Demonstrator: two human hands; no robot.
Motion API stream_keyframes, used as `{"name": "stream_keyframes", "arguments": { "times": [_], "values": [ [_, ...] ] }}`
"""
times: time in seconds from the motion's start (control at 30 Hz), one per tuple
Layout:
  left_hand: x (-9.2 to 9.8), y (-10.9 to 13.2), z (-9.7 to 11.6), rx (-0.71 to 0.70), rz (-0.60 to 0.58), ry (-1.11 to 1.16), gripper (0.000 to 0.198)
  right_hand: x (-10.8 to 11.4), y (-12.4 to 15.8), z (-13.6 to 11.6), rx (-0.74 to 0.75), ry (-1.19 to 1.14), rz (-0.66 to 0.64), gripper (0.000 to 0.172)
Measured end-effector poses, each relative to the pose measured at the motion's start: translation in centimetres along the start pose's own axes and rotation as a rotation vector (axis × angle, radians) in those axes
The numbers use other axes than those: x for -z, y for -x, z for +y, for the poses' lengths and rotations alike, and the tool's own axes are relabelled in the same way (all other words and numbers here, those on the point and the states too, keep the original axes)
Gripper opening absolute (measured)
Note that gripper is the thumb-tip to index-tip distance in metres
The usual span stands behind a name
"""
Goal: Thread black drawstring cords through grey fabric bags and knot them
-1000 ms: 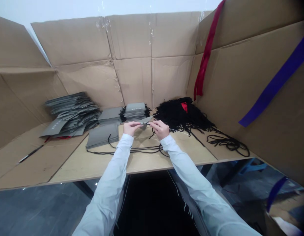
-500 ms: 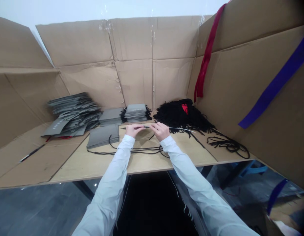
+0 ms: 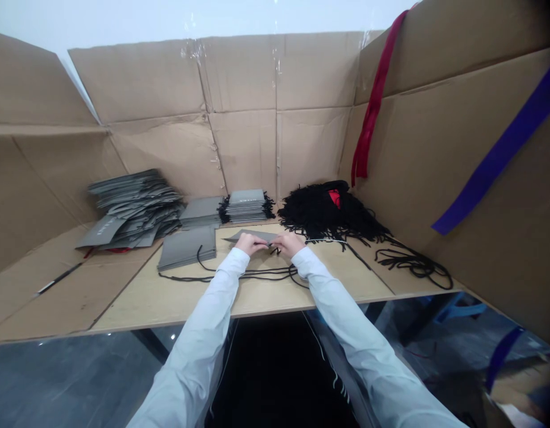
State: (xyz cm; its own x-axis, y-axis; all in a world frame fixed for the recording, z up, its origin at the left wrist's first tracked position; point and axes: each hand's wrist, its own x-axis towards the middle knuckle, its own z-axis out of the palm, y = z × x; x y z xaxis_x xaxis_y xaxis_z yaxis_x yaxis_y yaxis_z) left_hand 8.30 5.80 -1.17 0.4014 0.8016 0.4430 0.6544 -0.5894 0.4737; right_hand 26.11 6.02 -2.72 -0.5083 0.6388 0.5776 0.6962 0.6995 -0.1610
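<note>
Grey card (image 3: pixel 238 234) in the fingers, left of the black cord pile (image 3: pixel 328 215).
It lies just beyond both hands, long axis roughly sideways toward the pile. The left hand (image 3: pixel 250 244), farther from the pile, pinches the card and is nearer its bulk; the right hand (image 3: pixel 288 244), pile-side, has fingertips closed at its corner, their grip too small to tell.

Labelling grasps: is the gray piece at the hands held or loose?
Held: the left hand pinches the gray piece at its near side.
</note>
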Motion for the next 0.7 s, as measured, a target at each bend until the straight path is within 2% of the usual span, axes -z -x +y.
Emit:
{"name": "stream_keyframes", "arguments": {
  "times": [0.13,0.2,0.27,0.33,0.4,0.53,0.63,0.7],
  "values": [
    [-1.2,0.2,-0.1,-0.042,0.003,-0.019,0.011,-0.1,-0.1,0.4,-0.103,-0.178,-0.016,0.031],
    [-1.6,0.2,-0.1,-0.05,0.004,0.001,0.01,-0.2,-0.2,0.5,-0.116,-0.225,-0.02,0.032],
    [-1.7,0.3,-0.1,-0.042,0.059,0.05,0.009,-0.1,-0.3,0.7,-0.101,-0.253,-0.003,0.029],
    [-1.5,0.2,-0.3,-0.02,0.166,0.118,0.008,0.3,-0.1,1.2,-0.082,-0.25,0.044,0.031],
    [-1.1,0.2,-0.8,0.023,0.287,0.191,0.009,1.2,0.3,2.3,-0.116,-0.195,0.116,0.033],
    [-0.1,0.2,-1.6,0.138,0.447,0.326,0.011,3.2,1.8,5.2,-0.403,-0.087,0.345,0.016],
    [0.1,0.2,-1.8,0.213,0.492,0.441,0.012,4.0,2.8,6.6,-0.587,-0.197,0.53,0.015],
    [0.1,0.2,-1.7,0.241,0.502,0.498,0.013,4.0,2.9,6.8,-0.663,-0.407,0.646,0.016]
  ]
}}
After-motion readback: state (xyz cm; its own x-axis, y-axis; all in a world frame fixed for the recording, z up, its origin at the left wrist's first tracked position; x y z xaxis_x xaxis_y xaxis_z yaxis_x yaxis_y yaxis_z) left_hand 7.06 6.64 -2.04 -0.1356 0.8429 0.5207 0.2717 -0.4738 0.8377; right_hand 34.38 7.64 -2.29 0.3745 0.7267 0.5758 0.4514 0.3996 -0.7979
